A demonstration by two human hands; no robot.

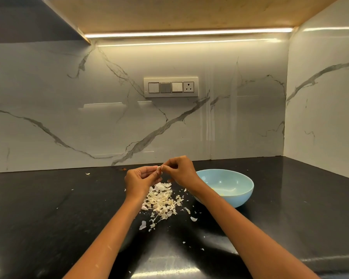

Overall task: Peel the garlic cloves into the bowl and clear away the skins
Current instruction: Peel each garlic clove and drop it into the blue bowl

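Both hands meet above the desk [48, 218], sharing a grip on one garlic clove [158, 168]: the left hand [139, 180] holds it from below with curled fingers, and the right hand [180, 171] pinches its top between thumb and fingertips. The clove is raised clear of the dark, glossy desk surface. Whether any skin remains on it is too small to tell.

Nearest the viewer, loose flakes of skin lie scattered between the two forearms. Beyond them, directly beneath the hands, sits the main pile of garlic skins [161, 201], pale and papery, resting on the desk. Just right of the pile, partly behind the right forearm, stands a light blue bowl [236, 188], upright; something pale yellow shows low inside it, but the contents cannot be made out. One stray flake [87, 173] lies apart to the far left, near the wall.

At the back rises a white marble-patterned wall [69, 117] bearing a switch panel [171, 87] with a socket. A lit strip [187, 33] runs under the overhead cabinet [169, 13].
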